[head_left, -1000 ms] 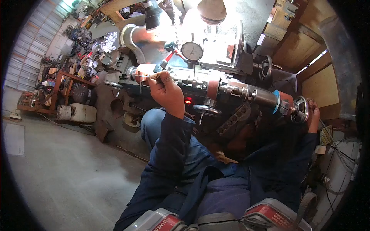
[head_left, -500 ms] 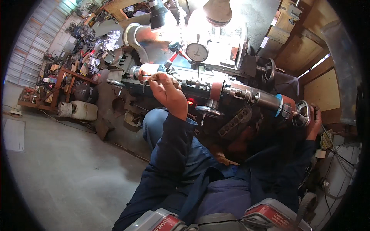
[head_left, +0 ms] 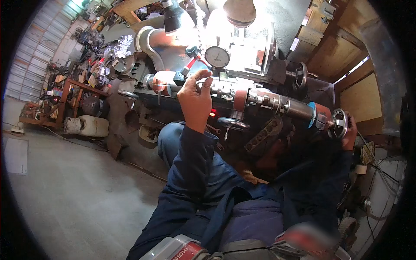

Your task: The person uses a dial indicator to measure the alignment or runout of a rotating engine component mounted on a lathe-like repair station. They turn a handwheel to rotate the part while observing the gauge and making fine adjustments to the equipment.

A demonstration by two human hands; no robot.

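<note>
1. Your left hand (head_left: pixel 195 102) is raised against the long horizontal shaft (head_left: pixel 260 100) of the machine, fingers curled up and over its left part, thumb side toward you; whether they actually clamp it you cannot tell.
2. Your right hand (head_left: pixel 349 130) is closed around the small round handwheel (head_left: pixel 338 123) at the shaft's far right end.
3. The shaft runs left to right between your two hands: grey steel, stepped in thickness, with a red collar (head_left: pixel 239 99) just right of your left hand and a blue band (head_left: pixel 311 115) near the handwheel.
4. A round dial gauge (head_left: pixel 217 56) stands just beyond your left fingers under a bright lamp (head_left: pixel 239 11).
5. A second, darker handwheel (head_left: pixel 232 124) sits just below the shaft, nearer you.
6. Far left, two pale drum-like containers (head_left: pixel 89 126) lie on the concrete floor (head_left: pixel 65 195); their contents are hidden.
</note>
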